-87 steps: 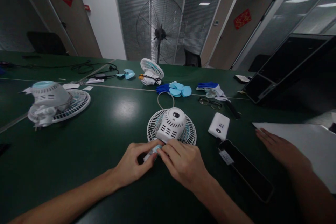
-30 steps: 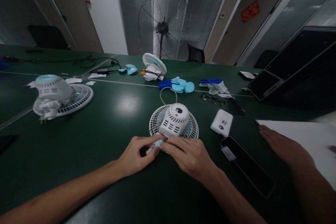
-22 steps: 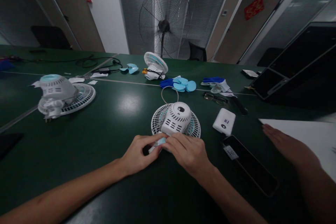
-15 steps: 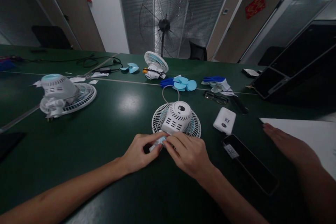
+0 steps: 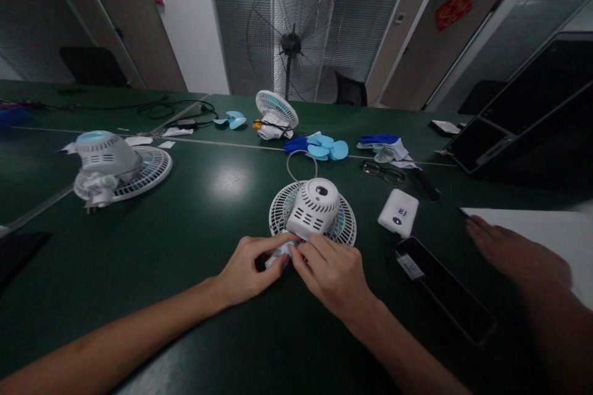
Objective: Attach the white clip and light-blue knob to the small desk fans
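A small white fan (image 5: 312, 207) lies grille-down on the dark green table, its vented motor housing facing up. At the fan's near side is a small white and light-blue part (image 5: 277, 254), mostly covered by fingers. My left hand (image 5: 245, 268) pinches this part from the left, thumb and forefinger closed around it. From the right, my right hand (image 5: 336, 268) has its thumb and fingertips closed on the light-blue portion. Whether the part is joined to the housing cannot be made out. A thin cable loops behind the housing.
Another person's hand (image 5: 519, 256) rests on white paper (image 5: 532, 222) at the right. Nearby lie a black phone (image 5: 445, 290), a white power bank (image 5: 398, 213) and glasses (image 5: 382, 171). Another small fan (image 5: 111, 163) sits left; light-blue blades (image 5: 327, 148) lie behind.
The whole view has shifted slightly. Both hands keep their grip on the small part, with hardly any visible movement.
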